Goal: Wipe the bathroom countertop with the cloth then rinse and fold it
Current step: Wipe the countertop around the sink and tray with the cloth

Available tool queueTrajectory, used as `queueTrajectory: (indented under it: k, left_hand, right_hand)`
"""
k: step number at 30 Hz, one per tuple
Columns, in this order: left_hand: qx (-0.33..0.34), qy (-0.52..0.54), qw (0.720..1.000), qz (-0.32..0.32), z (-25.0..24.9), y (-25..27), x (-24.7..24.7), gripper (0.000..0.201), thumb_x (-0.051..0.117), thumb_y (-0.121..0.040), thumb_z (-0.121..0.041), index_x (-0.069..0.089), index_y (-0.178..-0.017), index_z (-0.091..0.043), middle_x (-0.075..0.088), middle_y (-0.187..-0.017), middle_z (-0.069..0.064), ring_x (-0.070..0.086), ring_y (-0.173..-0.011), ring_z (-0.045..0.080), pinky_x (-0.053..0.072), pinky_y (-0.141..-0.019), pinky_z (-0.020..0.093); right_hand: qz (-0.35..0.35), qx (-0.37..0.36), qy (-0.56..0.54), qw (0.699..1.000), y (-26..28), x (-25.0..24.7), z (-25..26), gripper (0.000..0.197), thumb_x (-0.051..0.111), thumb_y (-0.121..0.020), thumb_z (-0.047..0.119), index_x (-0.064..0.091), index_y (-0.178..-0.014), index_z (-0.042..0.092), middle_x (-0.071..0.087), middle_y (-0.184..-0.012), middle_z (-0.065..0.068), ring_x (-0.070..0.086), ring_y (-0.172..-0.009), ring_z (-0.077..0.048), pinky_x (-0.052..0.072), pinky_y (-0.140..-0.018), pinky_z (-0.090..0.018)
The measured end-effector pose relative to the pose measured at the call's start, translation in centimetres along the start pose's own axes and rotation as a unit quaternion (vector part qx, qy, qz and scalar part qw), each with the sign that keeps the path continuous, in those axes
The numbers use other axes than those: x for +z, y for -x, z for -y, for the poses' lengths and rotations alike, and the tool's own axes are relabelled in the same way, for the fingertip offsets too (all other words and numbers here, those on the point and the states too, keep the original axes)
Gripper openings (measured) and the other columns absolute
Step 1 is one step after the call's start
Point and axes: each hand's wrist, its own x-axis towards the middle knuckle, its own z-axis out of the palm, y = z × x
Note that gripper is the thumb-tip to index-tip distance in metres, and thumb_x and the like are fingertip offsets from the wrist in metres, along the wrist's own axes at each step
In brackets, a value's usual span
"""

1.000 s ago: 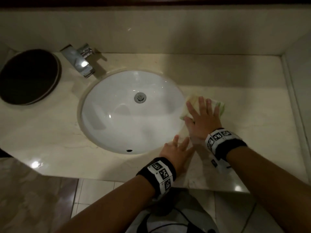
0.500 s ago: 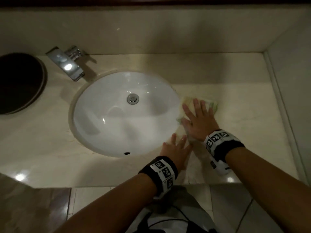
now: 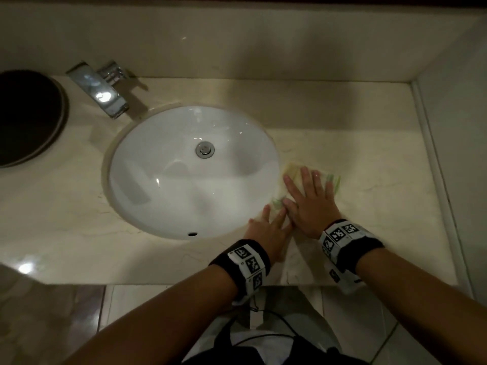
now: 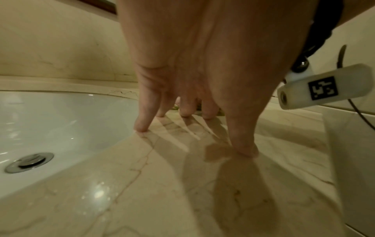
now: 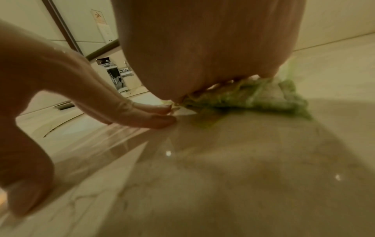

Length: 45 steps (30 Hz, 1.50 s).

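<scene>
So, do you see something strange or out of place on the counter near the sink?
Nothing stands out. The cloth lies flat on the countertop beside the sink, under the right hand. The left hand rests open on bare marble. No spill or damage shows; the faucet is not running.

— What do we see at the far left of the head view?
— A dark round lid [image 3: 25, 118], partly cut off by the frame edge.
— And behind the basin?
— We note a chrome tap [image 3: 98, 88], its spout angled toward the white oval sink [image 3: 147, 185]; a metal drain plug [image 3: 205, 149] sits in the bowl, an overflow hole [image 3: 192, 234] near its front.
</scene>
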Motion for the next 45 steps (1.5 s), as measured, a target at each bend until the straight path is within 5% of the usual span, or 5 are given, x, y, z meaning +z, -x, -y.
queueTrajectory:
  k: [10,16,25,31,45]
  left_hand:
    - [-0.044,-0.004,0.999,0.010,-0.8,0.2,0.1,0.078,0.049,-0.093,-0.050,0.002,-0.153,-0.033,-0.009,-0.162,0.001,-0.005,-0.147,0.037,0.031,-0.110,0.054]
    - [-0.100,0.030,0.991,-0.082,-2.9,-0.3,-0.6,0.061,0.039,-0.099,-0.044,0.017,-0.152,-0.024,0.001,-0.162,0.005,0.001,-0.148,0.030,0.024,-0.115,0.047]
    - [-0.110,0.080,0.989,-0.062,-4.9,-4.5,-3.7,0.095,0.053,-0.084,-0.066,-0.003,-0.153,-0.033,-0.013,-0.161,-0.003,-0.007,-0.149,0.025,0.022,-0.116,0.042]
    - [-0.115,0.104,0.987,-0.031,-5.1,-5.1,-3.5,0.100,0.060,-0.082,-0.063,-0.004,-0.153,-0.032,-0.018,-0.160,-0.003,-0.012,-0.148,0.027,0.013,-0.119,0.044]
    - [-0.103,0.074,0.992,-0.016,-4.9,-5.7,-3.5,0.104,0.059,-0.082,-0.063,-0.006,-0.154,-0.025,-0.018,-0.160,0.005,-0.013,-0.147,0.035,0.015,-0.119,0.048]
  right_hand:
    - [-0.037,-0.020,-0.009,0.999,-3.6,-0.9,-1.1,0.059,0.019,-0.099,0.054,0.000,-0.153,0.038,-0.009,-0.163,-0.008,-0.006,-0.149,-0.034,-0.005,-0.117,-0.058]
    - [-0.049,-0.067,-0.005,0.997,-2.4,-1.0,-4.6,0.059,0.025,-0.100,0.052,0.008,-0.154,0.036,-0.004,-0.163,-0.006,-0.002,-0.150,-0.032,-0.002,-0.118,-0.057]
    - [-0.050,0.018,-0.015,0.998,0.3,-0.4,-15.7,0.058,0.016,-0.098,0.056,0.002,-0.153,0.041,-0.006,-0.163,-0.001,0.001,-0.150,-0.029,-0.001,-0.118,-0.055]
    - [-0.069,0.093,-0.040,0.993,1.2,-0.3,-20.0,0.057,0.022,-0.099,0.050,0.002,-0.152,0.043,0.001,-0.164,0.001,0.004,-0.150,-0.025,0.001,-0.118,-0.050]
    - [-0.015,0.118,-0.035,0.992,-1.0,-1.5,-16.8,0.060,0.019,-0.099,0.053,-0.001,-0.153,0.037,-0.010,-0.162,-0.011,-0.004,-0.148,-0.039,-0.001,-0.116,-0.061]
